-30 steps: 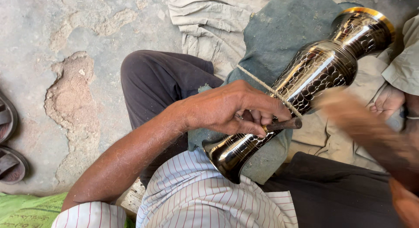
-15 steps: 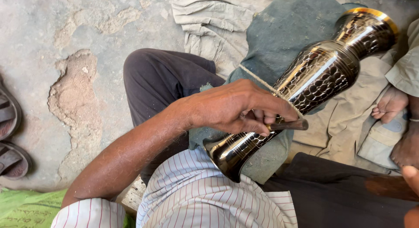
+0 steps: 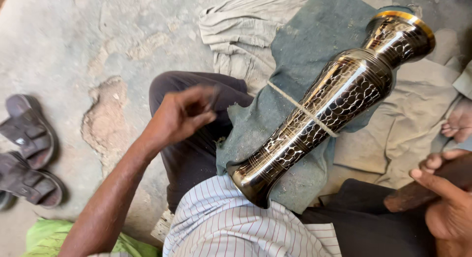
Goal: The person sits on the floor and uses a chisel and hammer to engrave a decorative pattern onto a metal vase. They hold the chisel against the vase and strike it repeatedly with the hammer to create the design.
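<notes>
Now, left hand (image 3: 182,114): fingers pinched together on a thin dark tool (image 3: 214,97), blurred, can't tell its exact shape; hand is lifted clear of the vase, above the person's dark trouser knee. Right hand (image 3: 450,203), bottom-right corner: fingers wrapped round a thick brown wooden handle (image 3: 418,190), rough-looking, head of it out of view. Between the hands lies the vase (image 3: 334,102): tall metal, polished dark w/ a mirror shine, crackle-like engraved pattern over the body, plain ringed bands near the base, flared neck w/ a brass-gold rim top right. It lies tilted on its side, base against the striped shirt (image 3: 236,227), mouth pointing up-right. A pale cord (image 3: 301,108) runs across its middle, pulled tight. Under the vase: dusty grey-green cloth (image 3: 300,45), frayed edges, spread over the lap; under that, crumpled beige fabric (image 3: 413,114) on the ground. Bare toes of a foot (image 3: 457,123) at right edge, just beside the beige fabric. Floor (image 3: 73,50) is rough grey concrete w/ a chipped, sandy patch. Two worn dark sandals (image 3: 27,149) at far left, well apart from the vase. Bright green cloth (image 3: 49,237) bottom left.
</notes>
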